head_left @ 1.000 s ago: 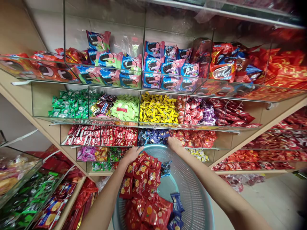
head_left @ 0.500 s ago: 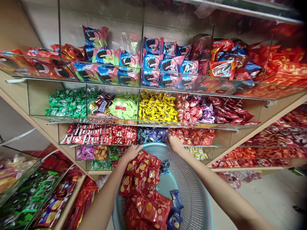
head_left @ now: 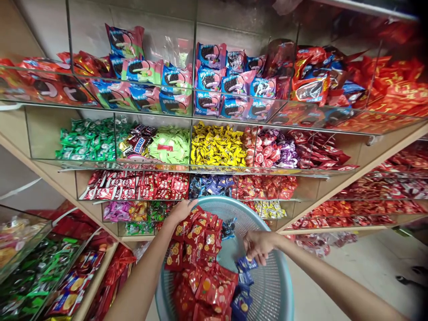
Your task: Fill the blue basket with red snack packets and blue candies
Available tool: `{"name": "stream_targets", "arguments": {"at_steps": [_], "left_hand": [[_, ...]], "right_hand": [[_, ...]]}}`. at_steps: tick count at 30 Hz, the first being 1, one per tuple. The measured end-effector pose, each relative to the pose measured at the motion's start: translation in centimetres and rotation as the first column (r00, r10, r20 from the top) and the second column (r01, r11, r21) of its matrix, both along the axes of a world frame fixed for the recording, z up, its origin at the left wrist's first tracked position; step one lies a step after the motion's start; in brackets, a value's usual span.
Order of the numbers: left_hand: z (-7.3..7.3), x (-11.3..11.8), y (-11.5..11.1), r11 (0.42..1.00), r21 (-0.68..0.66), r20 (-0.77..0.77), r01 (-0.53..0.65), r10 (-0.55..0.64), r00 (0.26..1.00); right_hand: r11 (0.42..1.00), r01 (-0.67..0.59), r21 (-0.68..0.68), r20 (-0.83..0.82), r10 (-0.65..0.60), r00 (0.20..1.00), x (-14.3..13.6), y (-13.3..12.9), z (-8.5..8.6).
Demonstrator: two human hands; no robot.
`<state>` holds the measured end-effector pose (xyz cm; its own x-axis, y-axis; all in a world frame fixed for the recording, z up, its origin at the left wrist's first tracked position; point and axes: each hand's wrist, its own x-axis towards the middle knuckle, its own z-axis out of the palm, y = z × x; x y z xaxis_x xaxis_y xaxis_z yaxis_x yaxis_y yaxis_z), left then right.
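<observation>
At the lower centre of the frame, the rim of a turquoise basket (head_left: 276, 281) is gripped by the left hand (head_left: 180, 211), its fingers closed over the edge. The right hand (head_left: 259, 246) is held inside the basket with fingers curled down at the blue packets (head_left: 241, 304), which lie right of the red packets (head_left: 204, 272); whether one is pinched cannot be told. For this to be done well, the rim is best steadied by the left hand, and packets are best taken by their crimped ends so that the wrappers are not crushed. One basket and two hands can be counted. At least three blue packets are seen; more than ten red packets are heaped, too overlapped for an exact count. The small blue-wrapped sweets (head_left: 228, 228) and the yellow sweets (head_left: 219, 146), upper centre, cannot be counted.
</observation>
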<state>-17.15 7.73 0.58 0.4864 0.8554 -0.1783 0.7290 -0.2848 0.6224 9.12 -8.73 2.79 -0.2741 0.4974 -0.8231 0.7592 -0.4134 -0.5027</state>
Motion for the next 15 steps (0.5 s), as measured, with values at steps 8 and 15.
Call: {"name": "stream_targets", "arguments": {"at_steps": [8, 15], "left_hand": [[0.0, 0.1, 0.0, 1.000, -0.001, -0.048, -0.022, 0.022, 0.999], [0.1, 0.2, 0.1, 1.000, 0.010, -0.044, -0.020, 0.020, 0.999]], "right_hand": [[0.991, -0.007, -0.131, -0.015, 0.005, 1.000, -0.9, -1.1, -3.2], [0.995, -0.061, -0.085, 0.145, 0.073, 0.987, -0.8, -1.2, -4.8]]}}
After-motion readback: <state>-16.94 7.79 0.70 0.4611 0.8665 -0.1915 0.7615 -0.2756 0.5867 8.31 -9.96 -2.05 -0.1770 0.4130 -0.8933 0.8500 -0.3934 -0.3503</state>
